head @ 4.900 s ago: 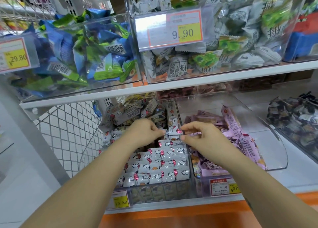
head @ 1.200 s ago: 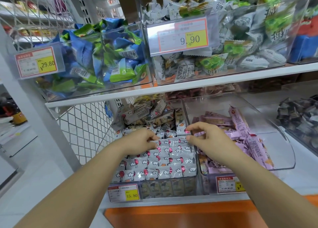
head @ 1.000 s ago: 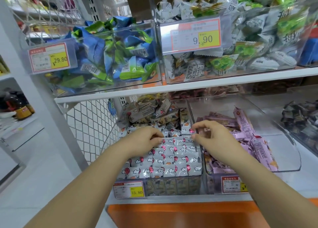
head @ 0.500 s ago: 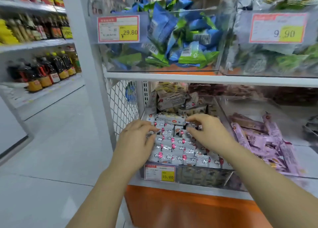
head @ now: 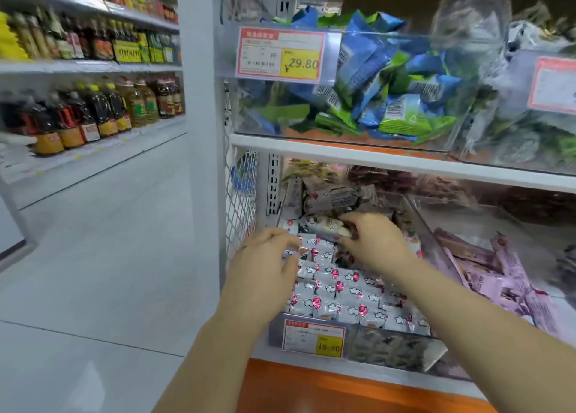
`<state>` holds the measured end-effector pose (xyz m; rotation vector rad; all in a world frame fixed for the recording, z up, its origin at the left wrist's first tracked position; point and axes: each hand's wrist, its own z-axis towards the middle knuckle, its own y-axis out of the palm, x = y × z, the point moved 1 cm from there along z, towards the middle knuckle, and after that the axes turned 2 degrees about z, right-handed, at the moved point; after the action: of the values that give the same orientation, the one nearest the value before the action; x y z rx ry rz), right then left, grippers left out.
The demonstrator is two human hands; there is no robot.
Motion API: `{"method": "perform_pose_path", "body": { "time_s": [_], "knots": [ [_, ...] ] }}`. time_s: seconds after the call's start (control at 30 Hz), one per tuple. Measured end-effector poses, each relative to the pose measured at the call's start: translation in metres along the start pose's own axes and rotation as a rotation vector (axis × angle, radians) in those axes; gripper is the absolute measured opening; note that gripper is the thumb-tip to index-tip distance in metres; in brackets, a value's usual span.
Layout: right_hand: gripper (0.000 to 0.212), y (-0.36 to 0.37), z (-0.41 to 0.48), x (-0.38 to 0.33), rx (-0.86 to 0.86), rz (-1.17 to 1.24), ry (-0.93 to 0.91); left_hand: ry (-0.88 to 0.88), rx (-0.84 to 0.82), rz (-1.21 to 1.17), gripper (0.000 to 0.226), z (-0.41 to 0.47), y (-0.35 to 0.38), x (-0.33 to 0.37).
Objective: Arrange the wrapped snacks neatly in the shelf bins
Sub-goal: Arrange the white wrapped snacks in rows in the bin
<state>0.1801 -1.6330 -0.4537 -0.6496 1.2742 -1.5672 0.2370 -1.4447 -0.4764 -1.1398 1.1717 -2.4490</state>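
Both forearms reach forward, left hand (head: 265, 264) with fingers bent down, right hand (head: 375, 245) pinching a wrapped snack (head: 324, 225) between thumb and fingertips.

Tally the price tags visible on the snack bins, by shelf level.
Upper level: 2, the 29.80 tag and a tag cut off at the right edge
Lower level: 1, the 15.80 tag
Total: 3
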Motion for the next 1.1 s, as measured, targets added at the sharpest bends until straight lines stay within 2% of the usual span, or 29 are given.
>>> {"method": "perform_pose_path", "body": {
  "time_s": [0.1, 0.2, 0.27, 0.37, 0.43, 0.57, 0.6, 0.63, 0.7, 0.8, 0.9, 1.1],
  "knots": [
    [0.042, -0.019, -0.014, 0.005, 0.075, 0.014, -0.072, -0.002, 0.049, -0.055, 0.039, 0.002, -0.004, 0.003],
    [0.040, -0.041, -0.034, 0.004, 0.062, 0.101, -0.190, 0.042, 0.044, -0.169, 0.052, 0.003, -0.010, 0.012],
    [0.039, -0.054, -0.042, -0.002, 0.028, 0.194, -0.275, 0.055, -0.016, -0.249, 0.052, 0.003, -0.011, 0.022],
    [0.040, -0.068, -0.047, -0.010, 0.004, 0.358, -0.325, 0.062, -0.047, -0.291, 0.040, 0.004, -0.010, 0.032],
    [0.043, -0.074, -0.046, -0.011, 0.033, 0.558, -0.261, 0.039, -0.017, -0.350, 0.034, 0.004, -0.010, 0.036],
    [0.046, -0.070, -0.041, -0.012, 0.066, 1.244, 0.012, 0.028, 0.034, -0.407, 0.032, 0.004, -0.012, 0.041],
    [0.043, -0.069, -0.039, -0.010, 0.110, 1.296, 0.060, 0.032, 0.047, -0.391, 0.034, 0.004, -0.011, 0.040],
    [0.039, -0.068, -0.037, -0.007, 0.175, 1.239, 0.082, 0.036, 0.064, -0.353, 0.037, 0.005, -0.011, 0.037],
    [0.031, -0.068, -0.033, 0.001, 0.286, 0.923, 0.079, 0.021, 0.084, -0.258, 0.039, 0.006, -0.008, 0.027],
    [0.030, -0.061, -0.033, 0.005, 0.300, 0.590, 0.050, -0.022, 0.048, -0.182, 0.038, 0.007, -0.006, 0.012],
    [0.032, -0.048, -0.037, 0.003, 0.278, 0.489, 0.002, -0.040, 0.020, -0.162, 0.036, 0.006, -0.007, 0.005],
    [0.029, -0.049, -0.029, -0.005, 0.282, 0.484, -0.020, -0.043, 0.003, -0.132, 0.035, 0.005, -0.004, 0.002]
  ]
}}
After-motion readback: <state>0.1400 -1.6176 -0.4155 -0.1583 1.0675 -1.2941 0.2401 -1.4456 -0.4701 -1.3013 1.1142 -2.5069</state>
